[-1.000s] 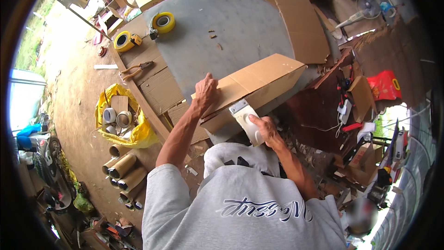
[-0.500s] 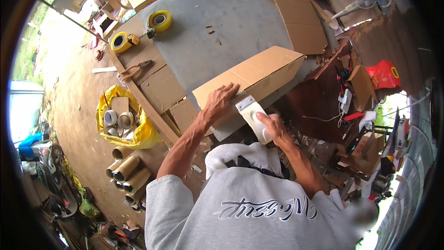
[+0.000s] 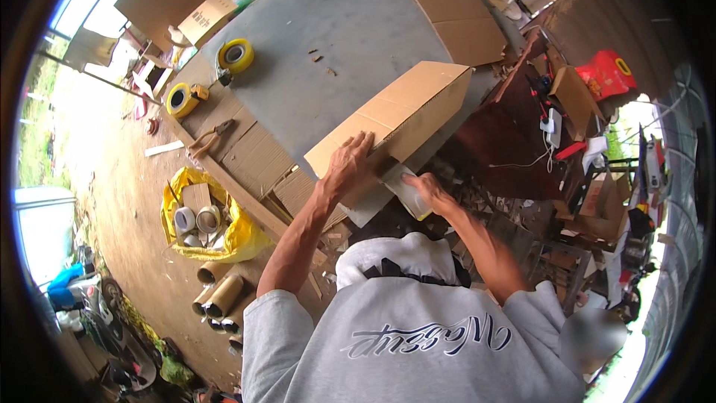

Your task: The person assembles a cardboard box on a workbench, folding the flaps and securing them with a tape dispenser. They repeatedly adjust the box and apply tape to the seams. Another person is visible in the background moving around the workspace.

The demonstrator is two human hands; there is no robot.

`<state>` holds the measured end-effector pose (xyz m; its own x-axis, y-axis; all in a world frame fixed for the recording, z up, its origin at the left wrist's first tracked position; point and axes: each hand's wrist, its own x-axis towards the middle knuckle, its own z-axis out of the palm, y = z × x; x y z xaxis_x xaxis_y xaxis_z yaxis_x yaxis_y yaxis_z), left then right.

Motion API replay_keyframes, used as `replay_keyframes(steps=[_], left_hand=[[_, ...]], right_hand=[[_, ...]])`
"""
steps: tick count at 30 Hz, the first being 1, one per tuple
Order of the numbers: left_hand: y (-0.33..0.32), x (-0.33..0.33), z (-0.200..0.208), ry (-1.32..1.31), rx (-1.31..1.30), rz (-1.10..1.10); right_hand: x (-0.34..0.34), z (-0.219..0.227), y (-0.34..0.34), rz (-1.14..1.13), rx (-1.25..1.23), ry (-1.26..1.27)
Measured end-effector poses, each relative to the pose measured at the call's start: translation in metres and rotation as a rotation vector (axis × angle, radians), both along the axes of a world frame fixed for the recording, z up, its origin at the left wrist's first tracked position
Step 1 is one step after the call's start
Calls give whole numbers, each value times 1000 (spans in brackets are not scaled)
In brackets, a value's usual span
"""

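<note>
A long brown cardboard box (image 3: 395,108) lies slantwise across the near part of the grey tabletop (image 3: 283,67). My left hand (image 3: 349,160) rests on the near left end of its top, with the fingers stretched out and close together. My right hand (image 3: 428,191) is closed around a pale, flat, block-like tool (image 3: 409,200) beside the box's near side. What kind of tool it is does not show clearly. Its upper end is close to the cardboard, and I cannot tell whether they touch.
Two yellow tape rolls (image 3: 236,57) and pliers (image 3: 212,139) lie at the left. A yellow bag (image 3: 246,235) with tape rolls stands on the floor near cardboard tubes (image 3: 224,295). Flattened cardboard (image 3: 455,19) lies at the back right. A white power strip (image 3: 552,127) and cable are at right.
My right hand has brought the pale tool up and left, nearer the box, and tipped it so its face shows less. The whole view has shifted; my left hand stays on the box.
</note>
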<state>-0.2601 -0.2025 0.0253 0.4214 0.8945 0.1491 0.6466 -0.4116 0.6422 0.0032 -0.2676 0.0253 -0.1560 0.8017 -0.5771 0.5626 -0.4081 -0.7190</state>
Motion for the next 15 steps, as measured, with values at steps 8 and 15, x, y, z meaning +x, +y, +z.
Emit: replay_keyframes(steps=[8, 15], left_hand=[[0, 38, 2, 237, -153, 196], [-10, 44, -1, 330, -80, 265]], right_hand=[[-14, 4, 16, 122, 152, -3], [-19, -8, 18, 84, -47, 127]])
